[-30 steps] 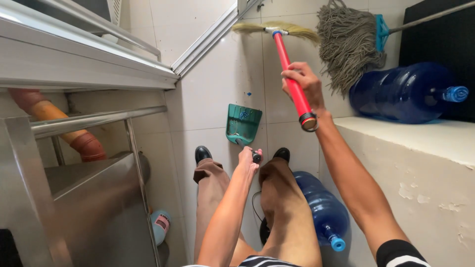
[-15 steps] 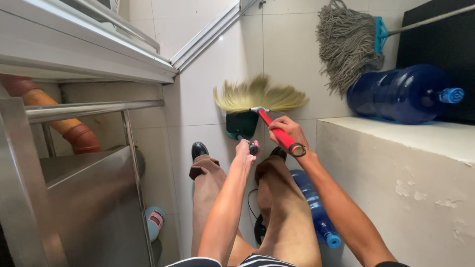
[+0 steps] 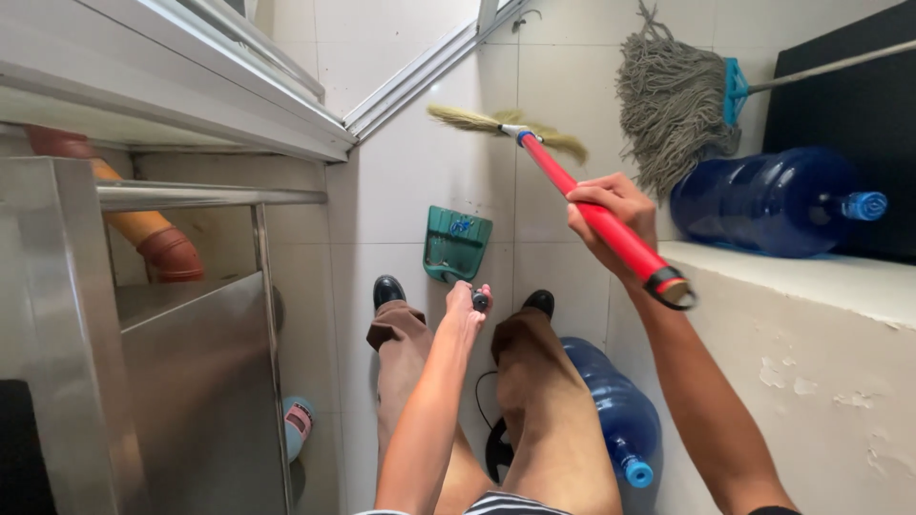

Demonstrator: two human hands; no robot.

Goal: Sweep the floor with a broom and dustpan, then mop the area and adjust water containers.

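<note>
Two hands are at work in a narrow tiled corner, each clamped on its own tool and held well apart from the other. Far left of the left hand stands a stainless steel cabinet (image 3: 191, 381), with an orange-brown pipe (image 3: 157, 238) running behind its top rail and a small bottle (image 3: 298, 424) lying on the floor at its foot. The left hand (image 3: 465, 307) is closed around the dark handle end of a green dustpan (image 3: 456, 243), whose pan sits just above the hand against the white tiled floor, between the person's two black shoes (image 3: 388, 289). Brown trousers cover both legs below that hand. Up and to the right, the right hand (image 3: 611, 212) grips the red handle of a broom (image 3: 592, 215), fingers wrapped fully round it near the lower end; the handle slants up and left from the hand to the straw-coloured bristles (image 3: 496, 124), which lie above the dustpan. Below the right forearm a blue water jug (image 3: 611, 410) lies on the floor beside the right leg. Right of the right hand, a second blue water jug (image 3: 763, 200) lies on a pale ledge (image 3: 821, 296), with a grey string mop (image 3: 673, 105) above it.
</note>
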